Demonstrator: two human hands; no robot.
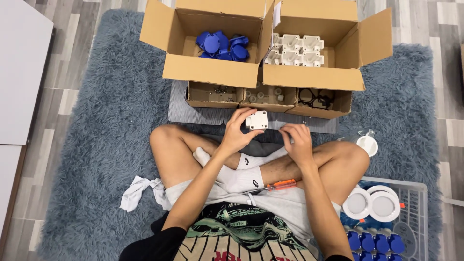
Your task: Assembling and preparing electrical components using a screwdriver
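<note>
While the person sat cross-legged on the grey shaggy rug (96, 121), the left hand (237, 133) held a small white square housing (256, 120), its fingers clamped on the piece from the left and below, so the housing sat at about 1 o'clock from that hand's palm. At 3 o'clock from the housing, just beside it but apart, the right hand (297, 140) hovered with fingers curled together; whether it pinched anything small could not be told. An orange-handled screwdriver (281, 184) lay on the lap at 6 o'clock from the hands. At 12 o'clock stood two open cardboard boxes, one with blue caps (222, 46), one with white housings (295, 50), and a row of three shallow boxes (268, 99) in front of them.
</note>
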